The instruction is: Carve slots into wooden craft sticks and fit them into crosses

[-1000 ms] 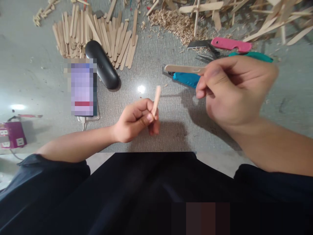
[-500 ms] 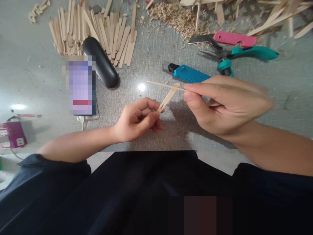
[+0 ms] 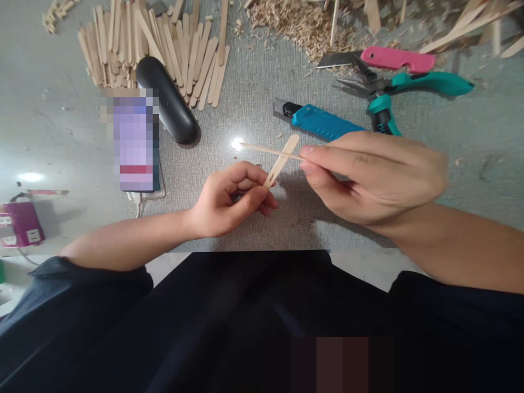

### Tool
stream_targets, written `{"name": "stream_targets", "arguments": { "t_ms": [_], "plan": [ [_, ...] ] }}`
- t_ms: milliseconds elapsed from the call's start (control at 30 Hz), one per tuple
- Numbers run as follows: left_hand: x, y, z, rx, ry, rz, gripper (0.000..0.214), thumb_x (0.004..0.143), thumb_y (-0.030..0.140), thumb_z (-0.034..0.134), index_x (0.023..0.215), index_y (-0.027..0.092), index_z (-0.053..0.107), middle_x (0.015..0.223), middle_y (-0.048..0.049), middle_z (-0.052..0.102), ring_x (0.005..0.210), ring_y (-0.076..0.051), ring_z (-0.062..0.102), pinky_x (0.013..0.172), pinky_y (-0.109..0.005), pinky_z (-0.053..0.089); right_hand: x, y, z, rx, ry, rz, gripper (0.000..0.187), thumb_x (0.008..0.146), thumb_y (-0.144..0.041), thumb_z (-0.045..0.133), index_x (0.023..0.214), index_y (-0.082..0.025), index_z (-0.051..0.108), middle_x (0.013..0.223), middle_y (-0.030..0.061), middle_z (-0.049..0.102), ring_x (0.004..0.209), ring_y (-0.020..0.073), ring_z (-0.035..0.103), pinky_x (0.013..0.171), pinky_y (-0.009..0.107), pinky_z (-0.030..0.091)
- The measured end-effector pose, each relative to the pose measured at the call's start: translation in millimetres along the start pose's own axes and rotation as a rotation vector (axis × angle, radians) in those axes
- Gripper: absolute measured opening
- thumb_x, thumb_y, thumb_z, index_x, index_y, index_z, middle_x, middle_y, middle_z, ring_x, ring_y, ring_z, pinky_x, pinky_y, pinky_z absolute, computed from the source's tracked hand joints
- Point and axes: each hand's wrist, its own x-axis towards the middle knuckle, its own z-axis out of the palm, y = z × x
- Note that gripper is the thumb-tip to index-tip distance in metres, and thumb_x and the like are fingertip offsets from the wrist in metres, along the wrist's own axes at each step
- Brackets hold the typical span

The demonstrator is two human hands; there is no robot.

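My left hand (image 3: 235,199) pinches the lower end of a flat wooden craft stick (image 3: 290,146), which slants up to the right and has a small slot cut near the fingers. Between thumb and forefinger, my right hand (image 3: 368,177) grips a thin wooden strip (image 3: 262,149) that points left and crosses over the craft stick. Whether the two pieces touch I cannot tell. The strip's right end is hidden in the fingers. Just beyond my right hand lies a blue utility knife (image 3: 323,121) with its blade out, partly covered by that hand.
Teal-handled pliers (image 3: 429,83) and a pink knife (image 3: 397,58) lie at the right, near wood shavings (image 3: 282,24). Many craft sticks (image 3: 196,60) are heaped at the back left, by a black case (image 3: 167,101). A phone (image 3: 135,144) on a cable and a purple power socket (image 3: 24,224) are left.
My right hand has moved slightly left and down, bringing the thin strip lower across the craft stick. The left hand keeps its hold almost unmoved. The view has shifted a little.
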Motion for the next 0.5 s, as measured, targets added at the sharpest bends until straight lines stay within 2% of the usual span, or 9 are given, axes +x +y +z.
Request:
{"name": "stream_targets", "arguments": {
  "t_ms": [133,200,333,500],
  "plan": [
    [2.7,1.8,-3.3,-0.069,-0.003,-0.063,0.021,0.116,0.035,0.082,0.114,0.016,0.072,0.104,-0.0091,0.093,0.089,-0.017,0.093,0.077,-0.023,0.078,0.0,1.0,-0.2,0.061,-0.085,-0.056,0.016,0.111,-0.021,0.080,0.126,-0.026,0.083,0.092,-0.0001,0.089,0.070,0.0178,0.080,0.061,0.032,0.062],
    [4.2,3.1,-4.9,-0.098,0.007,-0.096,0.026,0.113,0.038,0.086,0.108,0.017,0.071,0.103,-0.0086,0.092,0.088,-0.018,0.093,0.078,-0.025,0.079,-0.6,0.7,-1.2,0.079,-0.142,-0.062,0.017,0.113,-0.020,0.077,0.128,-0.026,0.082,0.094,0.0012,0.089,0.071,0.0185,0.080,0.063,0.033,0.063],
    [7.7,4.5,-7.2,-0.155,-0.004,-0.129,0.034,0.104,0.037,0.098,0.099,0.018,0.070,0.096,-0.0050,0.091,0.082,-0.016,0.091,0.078,-0.026,0.079,-1.9,-0.1,-3.4,0.114,-0.163,-0.045,0.026,0.111,-0.018,0.079,0.136,-0.028,0.079,0.101,0.0017,0.091,0.075,0.0185,0.082,0.063,0.032,0.062],
    [10.3,2.1,-9.7,-0.202,-0.028,-0.186,0.045,0.093,0.037,0.107,0.096,0.020,0.066,0.090,-0.0012,0.089,0.080,-0.016,0.090,0.074,-0.025,0.077,-1.6,-2.9,-5.6,0.157,-0.203,0.019,0.028,0.114,-0.018,0.075,0.135,-0.035,0.081,0.105,0.0000,0.091,0.078,0.0191,0.084,0.065,0.034,0.065]
  ]
}}
